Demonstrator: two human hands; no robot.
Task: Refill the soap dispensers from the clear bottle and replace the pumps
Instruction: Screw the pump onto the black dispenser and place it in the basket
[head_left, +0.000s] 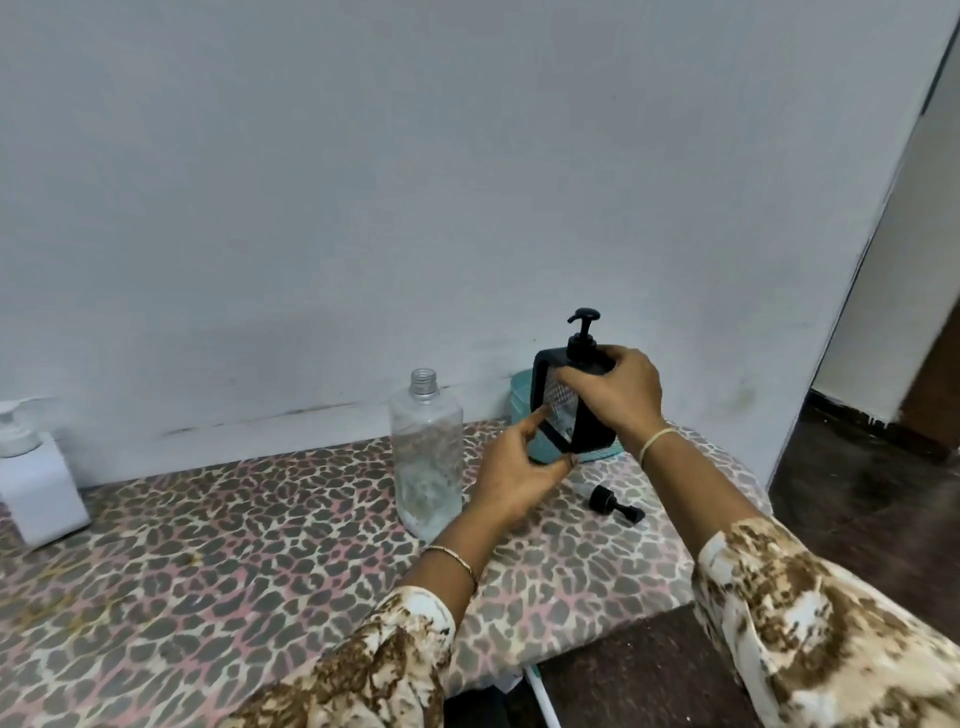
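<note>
A black soap dispenser (592, 426) with its black pump (583, 332) on top is held tilted above the table. My right hand (618, 389) grips its upper part near the pump collar. My left hand (514, 467) holds its lower left corner between thumb and fingers. The clear bottle (428, 457), uncapped, stands upright just left of my left hand. A small black cap (615, 505) lies on the table below the dispenser. A white dispenser (36, 483) with a white pump stands at the far left.
A teal container (522, 400) stands behind the black dispenser against the wall. The table wears a leopard-print cloth (234, 545); its front right edge drops off to a dark floor (857, 493). A doorway opens at the right.
</note>
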